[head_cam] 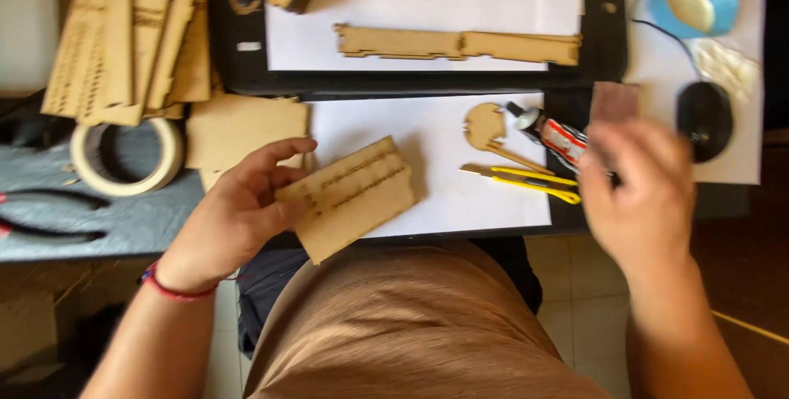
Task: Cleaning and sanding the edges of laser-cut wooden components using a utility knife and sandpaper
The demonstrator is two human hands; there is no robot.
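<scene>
Head view: left hand (pixel 234 214) fingers clamped on a slotted wooden panel (pixel 349 195) over white paper (pixel 460 169); blurred right hand (pixel 641 189) beside a yellow knife (pixel 526 181), finger state unclear.

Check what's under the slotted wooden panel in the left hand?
Under the slotted rectangular wooden panel, held by the left hand, lies a white paper sheet on the dark table edge; whatever sits directly beneath stays covered.

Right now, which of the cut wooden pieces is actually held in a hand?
The slotted rectangular panel, gripped at its left edge by the left hand. The long strip, the stacked panels and the small round piece lie untouched.
</scene>
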